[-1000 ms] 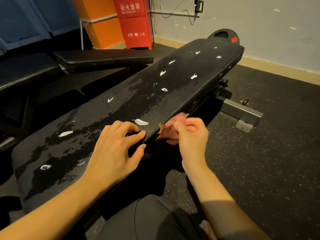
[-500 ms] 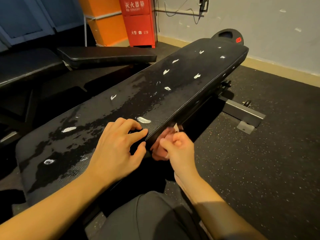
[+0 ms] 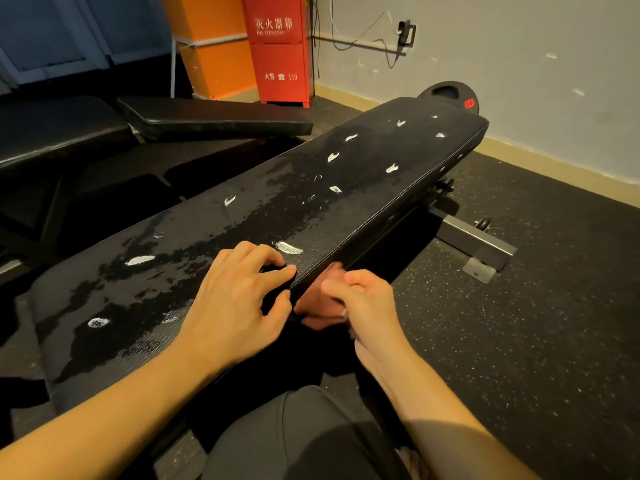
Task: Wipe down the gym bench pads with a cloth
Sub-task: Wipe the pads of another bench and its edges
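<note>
Left hand (image 3: 235, 299) spread on wet, grainy pad (image 3: 398, 188); right hand (image 3: 363, 303) pinches crumpled pink cloth (image 3: 311, 306).

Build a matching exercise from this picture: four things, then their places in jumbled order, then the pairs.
1 left hand
2 cloth
3 red cabinet
4 weight plate

A beyond the far end of the bench pad
B rests on top of the bench pad
C by the far wall
D gripped by the right hand

Pairs: 1-B, 2-D, 3-C, 4-A

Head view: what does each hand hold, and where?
The right hand holds a pink cloth, bunched in its fingers, against the side of the bench pad. The left hand rests on top, holding nothing.
</note>
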A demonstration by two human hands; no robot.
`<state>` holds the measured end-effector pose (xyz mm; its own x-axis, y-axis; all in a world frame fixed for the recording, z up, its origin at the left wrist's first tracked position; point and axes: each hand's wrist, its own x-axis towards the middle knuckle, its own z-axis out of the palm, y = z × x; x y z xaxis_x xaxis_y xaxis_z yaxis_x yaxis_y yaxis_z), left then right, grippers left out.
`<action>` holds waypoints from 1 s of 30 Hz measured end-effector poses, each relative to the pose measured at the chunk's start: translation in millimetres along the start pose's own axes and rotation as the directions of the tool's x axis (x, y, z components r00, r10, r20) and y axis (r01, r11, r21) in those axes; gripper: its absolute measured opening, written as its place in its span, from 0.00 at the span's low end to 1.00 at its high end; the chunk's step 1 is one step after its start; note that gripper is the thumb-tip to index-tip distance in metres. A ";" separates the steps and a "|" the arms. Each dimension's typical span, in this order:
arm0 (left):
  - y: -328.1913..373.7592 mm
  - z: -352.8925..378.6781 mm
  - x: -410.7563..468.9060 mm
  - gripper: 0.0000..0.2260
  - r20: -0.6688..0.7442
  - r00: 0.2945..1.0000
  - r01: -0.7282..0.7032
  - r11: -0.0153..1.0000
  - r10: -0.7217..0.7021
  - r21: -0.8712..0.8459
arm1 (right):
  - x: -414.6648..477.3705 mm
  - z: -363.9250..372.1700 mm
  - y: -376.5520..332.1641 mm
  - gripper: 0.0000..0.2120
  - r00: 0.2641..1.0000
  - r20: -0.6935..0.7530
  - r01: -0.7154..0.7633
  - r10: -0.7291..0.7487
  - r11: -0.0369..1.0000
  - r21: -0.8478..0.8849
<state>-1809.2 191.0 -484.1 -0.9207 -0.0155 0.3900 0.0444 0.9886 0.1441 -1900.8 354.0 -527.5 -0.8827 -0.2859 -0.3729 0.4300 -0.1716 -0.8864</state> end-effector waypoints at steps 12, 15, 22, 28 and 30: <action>-0.9 2.4 -0.6 0.16 -0.004 1.000 0.001 1.000 -0.001 -0.003 | -6.5 5.1 -21.7 0.09 0.999 -0.026 0.043 -0.045 0.997 -0.071; -0.4 2.7 -0.1 0.15 -0.018 1.000 0.001 1.000 -0.001 -0.013 | 5.0 -1.2 -49.8 0.05 0.975 -0.156 0.149 -0.160 0.986 -0.078; -0.1 0.9 -0.7 0.14 -0.005 1.000 0.022 0.999 -0.022 -0.030 | 8.8 -3.7 -80.9 0.04 0.969 -0.112 0.218 -0.222 0.975 -0.047; 1.6 -10.7 -2.4 0.17 -0.014 0.998 0.052 0.995 -0.053 -0.080 | -6.3 17.1 -124.5 0.14 0.970 0.134 0.229 -0.200 0.940 -0.254; -0.4 -22.7 -4.4 0.17 -0.048 0.993 0.104 0.989 -0.109 -0.104 | -10.3 28.3 -138.4 0.22 0.956 0.183 0.287 -0.227 0.853 -0.437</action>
<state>-1796.3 187.3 -465.2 -0.9004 -0.1307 0.4149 -0.0117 0.9607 0.2773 -1945.9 354.1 -393.2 -0.9073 -0.4073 -0.1046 0.0309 0.1835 -0.9825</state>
